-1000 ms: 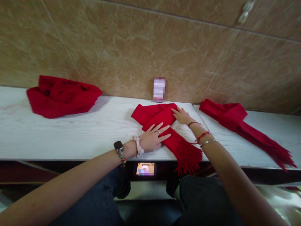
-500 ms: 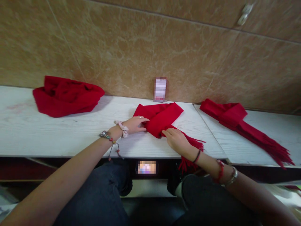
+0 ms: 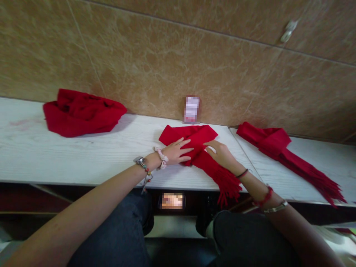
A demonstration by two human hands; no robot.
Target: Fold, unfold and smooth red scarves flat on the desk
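Compared with half a second ago, the left hand [image 3: 175, 151] has shifted right, from the left edge of the red scarf [image 3: 206, 132] onto its crossing, and the right hand [image 3: 222, 154] has moved farther off, from the near edge of the crossing to its right side. Left fingers: spread, laid over the cloth. Right thumb and forefinger: curved, tips close together at the scarf; from where I stand, I cannot tell whether they pinch it. Scarf: midway along the white table [image 3: 69, 159], looped at the far end, its fringe [image 3: 229, 185] hanging over the near edge. Likely fault: a tug from the right fingers, should the left palm lift, could skew the crossing; the overhanging fringe could drag the tail askew if a knee brushed it. Right: a second, similarly crossed scarf [image 3: 278, 146]. Left: a red cloth bundle [image 3: 83, 115] by the tiled wall [image 3: 155, 63].
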